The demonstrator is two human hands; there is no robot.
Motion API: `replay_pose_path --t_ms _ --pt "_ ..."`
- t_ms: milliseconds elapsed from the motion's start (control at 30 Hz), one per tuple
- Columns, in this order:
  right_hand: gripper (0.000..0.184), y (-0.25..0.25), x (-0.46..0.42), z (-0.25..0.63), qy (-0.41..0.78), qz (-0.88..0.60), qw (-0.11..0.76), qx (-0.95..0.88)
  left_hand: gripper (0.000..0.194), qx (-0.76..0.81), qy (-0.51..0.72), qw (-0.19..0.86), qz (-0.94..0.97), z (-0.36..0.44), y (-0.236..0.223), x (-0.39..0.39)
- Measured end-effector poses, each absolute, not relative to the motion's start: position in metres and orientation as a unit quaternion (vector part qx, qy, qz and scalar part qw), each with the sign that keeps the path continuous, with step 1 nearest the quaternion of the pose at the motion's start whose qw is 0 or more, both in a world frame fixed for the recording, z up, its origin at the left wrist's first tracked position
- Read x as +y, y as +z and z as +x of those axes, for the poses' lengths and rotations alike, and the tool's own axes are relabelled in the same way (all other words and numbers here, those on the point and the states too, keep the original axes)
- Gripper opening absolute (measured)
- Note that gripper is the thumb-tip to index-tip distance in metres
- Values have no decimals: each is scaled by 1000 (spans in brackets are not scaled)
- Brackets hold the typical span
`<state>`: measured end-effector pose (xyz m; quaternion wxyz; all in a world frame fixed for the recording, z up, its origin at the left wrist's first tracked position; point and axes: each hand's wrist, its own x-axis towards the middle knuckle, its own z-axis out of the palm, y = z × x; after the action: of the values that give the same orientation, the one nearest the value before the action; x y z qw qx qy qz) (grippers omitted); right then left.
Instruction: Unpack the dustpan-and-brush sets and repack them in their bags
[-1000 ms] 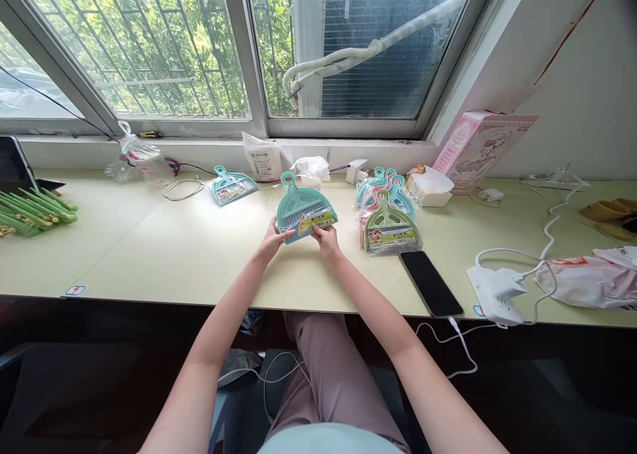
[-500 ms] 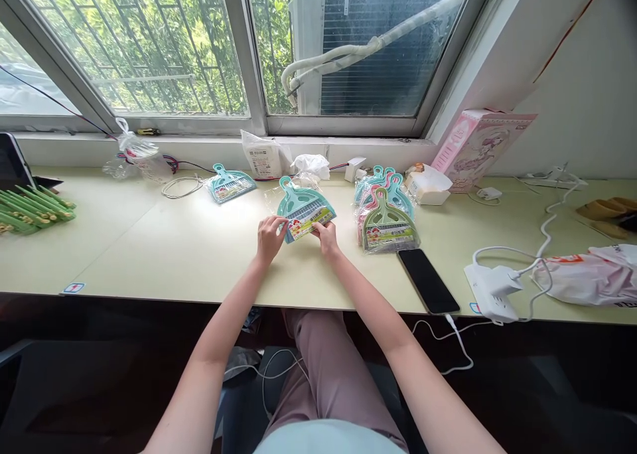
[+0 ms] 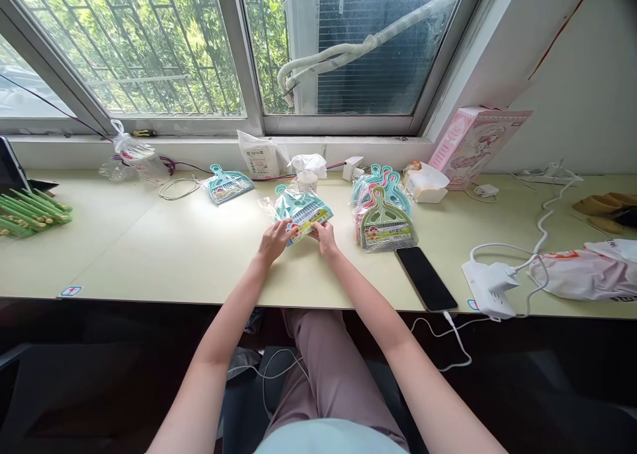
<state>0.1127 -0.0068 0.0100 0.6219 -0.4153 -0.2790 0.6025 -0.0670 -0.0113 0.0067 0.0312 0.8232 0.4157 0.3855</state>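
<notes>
Between my hands is a light-blue mini dustpan-and-brush set [image 3: 297, 205] in a clear plastic bag, with a green and yellow printed label along its lower edge. My left hand [image 3: 276, 239] pinches the lower left corner, thumb and fingers closed over the end of the label. At the lower right edge, my right hand [image 3: 324, 238] grips it with the thumb on top; its other fingers are partly hidden underneath. A similar bagged blue dustpan set [image 3: 227, 185] lies farther back on the left. To the right is a pile of bagged dustpan sets [image 3: 388, 225], a green one in front.
On the table [image 3: 149, 261] a black phone [image 3: 426, 278] lies near the front edge, beside a white power strip [image 3: 490, 288] with cables. Tissues [image 3: 425, 182] and a pink box [image 3: 478, 145] stand back right. Green sticks [image 3: 32, 212] lie far left.
My left hand has shifted slightly right and farther over the label's left end. The dustpan set sits slightly lower and more tilted, its bag bunched at the left. My right hand keeps its grip.
</notes>
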Motion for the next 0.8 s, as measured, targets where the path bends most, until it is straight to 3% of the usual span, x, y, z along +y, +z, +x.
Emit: replay_pose_path --t_ms 100,467,800 --pt "6 10 -6 114 609 -422 621 -257 36 409 369 15 835 -66 8 -12" --pt "29 5 -1 121 585 -473 628 -198 35 372 372 94 845 -57 10 -17" --pt "28 10 -7 122 614 -408 602 -308 31 380 362 70 849 -64 5 -11"
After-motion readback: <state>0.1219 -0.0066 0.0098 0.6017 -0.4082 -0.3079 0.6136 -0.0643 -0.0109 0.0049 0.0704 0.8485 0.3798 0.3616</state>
